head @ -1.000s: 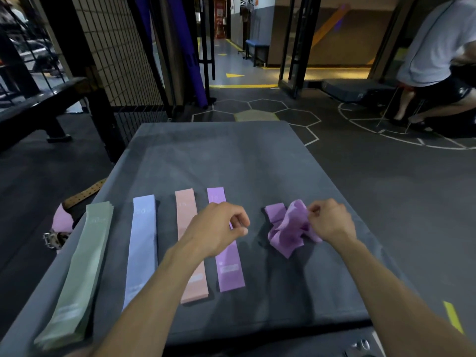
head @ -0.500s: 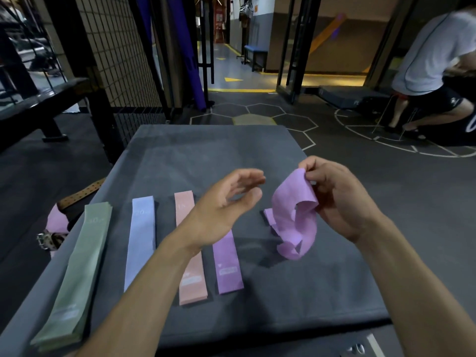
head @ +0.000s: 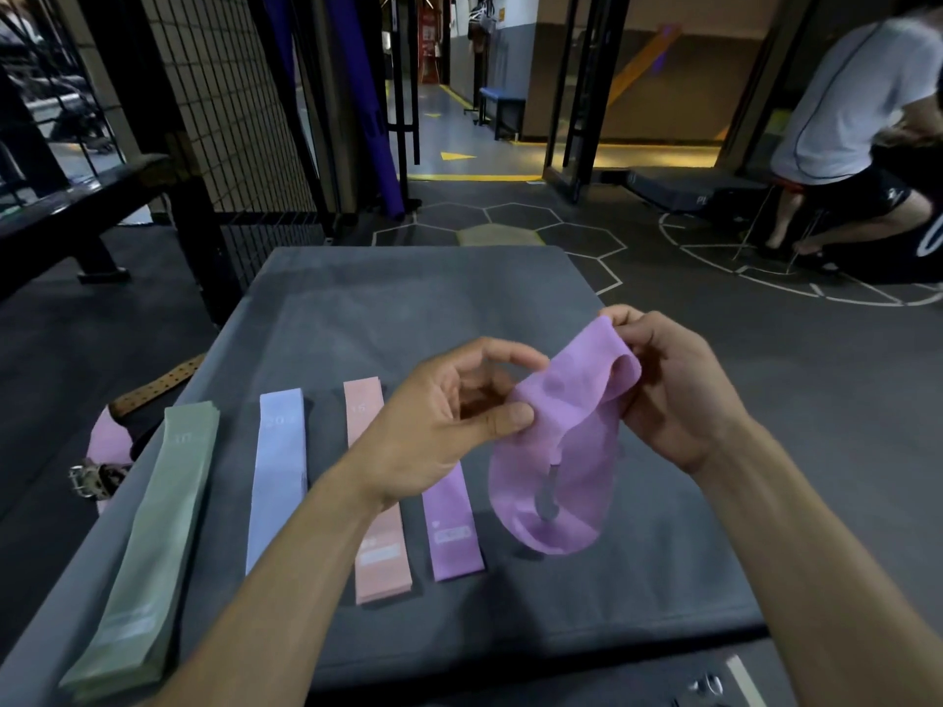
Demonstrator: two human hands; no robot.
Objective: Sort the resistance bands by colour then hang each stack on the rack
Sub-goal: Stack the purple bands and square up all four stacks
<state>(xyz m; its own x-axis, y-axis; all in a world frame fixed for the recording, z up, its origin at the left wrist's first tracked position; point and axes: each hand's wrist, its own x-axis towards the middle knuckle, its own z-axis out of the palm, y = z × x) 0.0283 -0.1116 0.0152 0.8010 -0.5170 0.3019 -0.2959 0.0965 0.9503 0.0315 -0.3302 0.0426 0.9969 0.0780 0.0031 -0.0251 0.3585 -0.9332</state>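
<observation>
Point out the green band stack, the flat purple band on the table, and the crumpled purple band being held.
Sage green resistance band stack (head: 153, 546), head view, middle of the top band.
Flat purple resistance band (head: 453, 533), head view, near its printed label.
Crumpled purple resistance band (head: 561, 451), head view, hanging loop's middle.

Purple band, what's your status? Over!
Both hands, left and right, pinch crumpled purple band, lifted above mat. Four flat stacks laid out. Nothing blocking.

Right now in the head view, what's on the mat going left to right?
green band stack → blue band → pink band → flat purple band → crumpled purple band, held off the grey mat between the left hand and the right hand.
</observation>
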